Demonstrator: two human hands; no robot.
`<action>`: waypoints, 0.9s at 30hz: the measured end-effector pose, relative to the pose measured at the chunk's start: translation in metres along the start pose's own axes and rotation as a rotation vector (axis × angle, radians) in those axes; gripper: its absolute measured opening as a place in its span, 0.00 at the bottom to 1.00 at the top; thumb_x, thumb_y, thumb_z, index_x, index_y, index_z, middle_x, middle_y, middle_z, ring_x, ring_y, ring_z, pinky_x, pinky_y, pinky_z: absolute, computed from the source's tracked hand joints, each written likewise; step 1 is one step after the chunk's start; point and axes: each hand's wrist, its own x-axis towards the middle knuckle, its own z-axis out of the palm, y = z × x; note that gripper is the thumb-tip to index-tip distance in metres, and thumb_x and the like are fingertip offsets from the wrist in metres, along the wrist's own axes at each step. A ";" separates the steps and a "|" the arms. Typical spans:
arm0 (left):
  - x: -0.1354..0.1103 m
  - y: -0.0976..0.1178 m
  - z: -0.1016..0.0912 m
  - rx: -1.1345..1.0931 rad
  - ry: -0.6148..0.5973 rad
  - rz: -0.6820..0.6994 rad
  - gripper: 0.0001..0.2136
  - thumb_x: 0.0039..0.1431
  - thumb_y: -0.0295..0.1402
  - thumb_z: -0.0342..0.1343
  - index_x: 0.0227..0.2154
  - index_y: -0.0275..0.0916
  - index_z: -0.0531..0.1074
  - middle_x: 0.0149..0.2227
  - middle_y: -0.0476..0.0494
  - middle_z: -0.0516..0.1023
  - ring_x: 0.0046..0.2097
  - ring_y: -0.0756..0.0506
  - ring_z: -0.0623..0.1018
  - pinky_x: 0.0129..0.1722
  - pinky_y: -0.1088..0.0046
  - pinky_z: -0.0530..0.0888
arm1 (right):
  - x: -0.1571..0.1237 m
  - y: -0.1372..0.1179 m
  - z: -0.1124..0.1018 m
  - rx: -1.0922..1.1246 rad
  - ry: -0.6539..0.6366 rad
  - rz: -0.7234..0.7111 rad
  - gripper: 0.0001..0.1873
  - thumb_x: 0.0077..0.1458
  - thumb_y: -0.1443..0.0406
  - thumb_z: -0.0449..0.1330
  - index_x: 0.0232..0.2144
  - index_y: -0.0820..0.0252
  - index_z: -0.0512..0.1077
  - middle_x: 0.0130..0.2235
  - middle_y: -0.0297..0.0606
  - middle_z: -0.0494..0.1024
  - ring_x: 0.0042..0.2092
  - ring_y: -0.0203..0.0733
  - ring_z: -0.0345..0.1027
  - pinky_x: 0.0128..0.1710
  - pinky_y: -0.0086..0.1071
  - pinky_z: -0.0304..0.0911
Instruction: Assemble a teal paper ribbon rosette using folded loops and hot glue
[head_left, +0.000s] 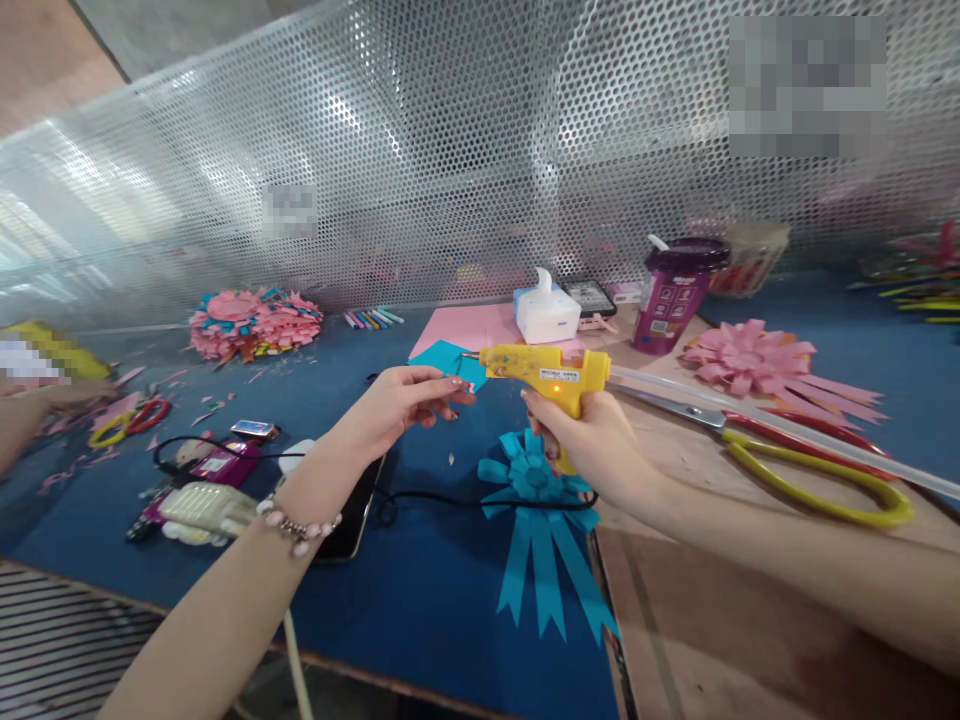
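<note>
Gripping the yellow hot glue gun (551,372) by its handle, the right hand (592,440) is closed around it above the blue paper rosette (534,478) on the blue mat (420,590). The left hand (397,405) draws its fingertips together at the nozzle; whether they pinch anything is unclear. Behind, a tissue sticks out of the white tissue box (546,315); the purple cup (671,300) is lidded.

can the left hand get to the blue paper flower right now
Probably yes: the left hand hovers near the blue paper flower, only a cord between; the right hand holding the glue gun covers just its edge.
</note>
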 end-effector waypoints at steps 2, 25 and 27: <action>0.000 0.000 0.000 0.001 0.001 0.000 0.11 0.49 0.39 0.65 0.32 0.36 0.78 0.39 0.37 0.82 0.29 0.51 0.75 0.24 0.76 0.63 | 0.000 0.000 0.000 0.000 -0.003 -0.003 0.20 0.55 0.50 0.57 0.24 0.58 0.63 0.15 0.25 0.61 0.15 0.30 0.56 0.13 0.26 0.54; 0.001 -0.002 0.001 -0.038 -0.007 0.000 0.11 0.50 0.38 0.66 0.32 0.36 0.78 0.39 0.39 0.82 0.29 0.53 0.75 0.24 0.80 0.64 | 0.005 0.005 0.000 -0.042 0.012 -0.021 0.20 0.56 0.51 0.57 0.22 0.60 0.66 0.17 0.27 0.63 0.15 0.30 0.58 0.14 0.26 0.56; 0.001 -0.002 0.000 -0.041 -0.009 -0.001 0.11 0.51 0.38 0.65 0.33 0.36 0.78 0.40 0.38 0.82 0.29 0.53 0.75 0.24 0.80 0.64 | 0.006 0.006 0.000 -0.042 0.010 -0.017 0.20 0.56 0.51 0.57 0.22 0.60 0.67 0.18 0.28 0.65 0.15 0.31 0.58 0.14 0.26 0.57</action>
